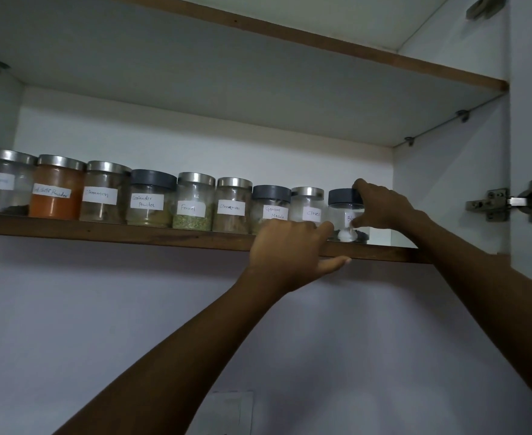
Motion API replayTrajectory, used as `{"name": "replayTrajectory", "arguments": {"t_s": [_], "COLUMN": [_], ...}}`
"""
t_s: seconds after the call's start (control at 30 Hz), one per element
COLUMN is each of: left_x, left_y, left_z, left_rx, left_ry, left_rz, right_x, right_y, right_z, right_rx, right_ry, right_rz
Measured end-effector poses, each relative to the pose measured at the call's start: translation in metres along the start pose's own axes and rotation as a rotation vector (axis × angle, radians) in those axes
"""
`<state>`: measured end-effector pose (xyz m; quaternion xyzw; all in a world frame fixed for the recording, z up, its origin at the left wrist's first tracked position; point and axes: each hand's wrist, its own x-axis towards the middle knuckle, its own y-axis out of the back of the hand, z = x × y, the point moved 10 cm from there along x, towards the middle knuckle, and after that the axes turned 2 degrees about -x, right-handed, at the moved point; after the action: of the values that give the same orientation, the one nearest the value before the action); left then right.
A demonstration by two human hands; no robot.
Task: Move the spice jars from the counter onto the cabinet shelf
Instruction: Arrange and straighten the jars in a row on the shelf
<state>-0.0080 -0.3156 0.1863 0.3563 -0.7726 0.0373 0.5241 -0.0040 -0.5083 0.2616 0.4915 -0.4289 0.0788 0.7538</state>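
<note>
A row of several labelled spice jars stands along the wooden cabinet shelf (133,232). At the right end is a clear jar with a dark lid (341,204), nearly empty. My right hand (380,207) grips that jar from the right, fingers over its lid and thumb on its side. My left hand (289,249) rests on the shelf's front edge just left of it, forefinger touching the jar's base and thumb under the edge. Beside it stand the Cloves jar (308,204) and the Garam Masala jar (270,205).
Further left stand jars labelled Cinnamon (231,205), Fennel (194,200), Coriander Powder (150,197) and an orange powder jar (56,186). Another shelf board (321,39) lies above. The open cabinet door with its hinge (509,200) is at the right.
</note>
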Motion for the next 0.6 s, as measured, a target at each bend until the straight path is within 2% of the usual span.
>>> {"name": "replayTrajectory", "arguments": {"t_s": [0.27,0.6], "left_x": [-0.001,-0.001], "left_y": [0.002,0.002], "left_z": [0.000,0.002], "left_rx": [-0.011,-0.028], "left_ry": [-0.011,-0.012], "left_rz": [0.022,0.038], "right_x": [0.025,0.044], "right_y": [-0.031,-0.053], "right_z": [0.010,0.008], "right_rx": [-0.093,0.052], "right_ry": [-0.066,-0.056], "right_rz": [-0.173,-0.238]}}
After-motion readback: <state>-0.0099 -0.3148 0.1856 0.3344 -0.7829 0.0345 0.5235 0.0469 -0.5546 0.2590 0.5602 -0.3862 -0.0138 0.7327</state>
